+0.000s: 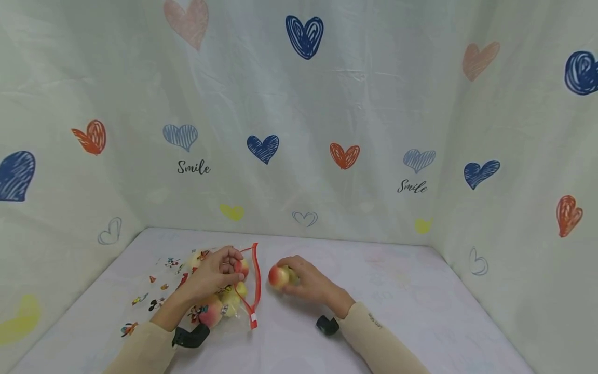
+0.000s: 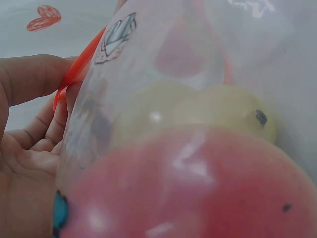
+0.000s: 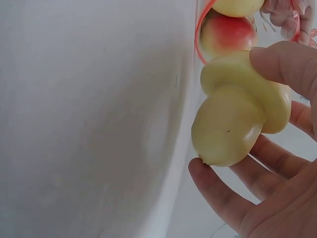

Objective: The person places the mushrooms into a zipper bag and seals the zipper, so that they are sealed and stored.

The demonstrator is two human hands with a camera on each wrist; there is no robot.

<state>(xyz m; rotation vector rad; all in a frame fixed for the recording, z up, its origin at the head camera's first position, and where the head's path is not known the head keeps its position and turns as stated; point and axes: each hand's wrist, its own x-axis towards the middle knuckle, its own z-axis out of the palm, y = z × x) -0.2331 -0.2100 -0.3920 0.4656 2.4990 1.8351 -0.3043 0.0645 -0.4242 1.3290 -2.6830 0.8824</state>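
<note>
Left on the worktop (image 1: 397, 306), the left hand (image 1: 217, 272) pinches a red-rimmed clear bag (image 1: 258, 283), limp and slippery, I'd guess; just right, the right hand (image 1: 308, 281) grips two fruits (image 3: 228, 126), probably light, smooth, best cupped round their middles.

Two hands (image 1: 216, 272) (image 1: 308, 281), one bag (image 1: 257, 285); fruit (image 1: 279, 277) count unclear.

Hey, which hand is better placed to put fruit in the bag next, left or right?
Probably the right hand: it holds fruit beside the open mouth of the bag. The left hand seems better kept where it is, pinching the red edge.
</note>
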